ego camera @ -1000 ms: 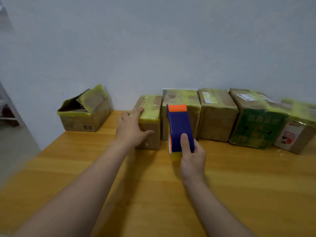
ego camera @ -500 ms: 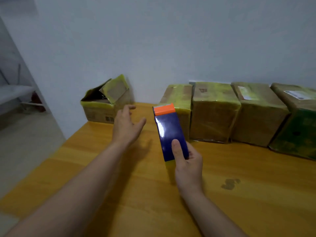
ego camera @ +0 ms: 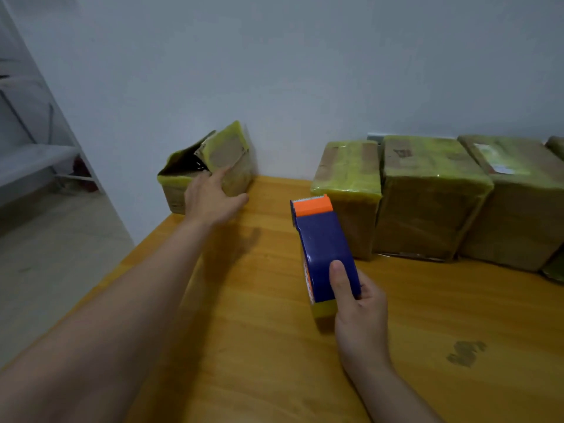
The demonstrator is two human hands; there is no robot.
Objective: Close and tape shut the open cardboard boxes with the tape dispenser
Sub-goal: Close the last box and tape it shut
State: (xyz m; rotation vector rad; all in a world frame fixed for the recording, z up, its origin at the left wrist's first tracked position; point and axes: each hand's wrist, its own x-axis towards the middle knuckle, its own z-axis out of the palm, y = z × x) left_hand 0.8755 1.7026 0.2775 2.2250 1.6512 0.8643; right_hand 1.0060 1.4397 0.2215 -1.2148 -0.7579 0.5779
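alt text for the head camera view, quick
A person's left hand reaches to an open, yellow-taped cardboard box on the wooden table, while the right hand grips a blue and orange tape dispenser. Taped boxes line the wall.

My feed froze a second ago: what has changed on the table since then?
The left hand came off the leftmost taped box and reached left to the open box, fingers open at its flap. The right hand still grips the tape dispenser; both boxes stayed put.
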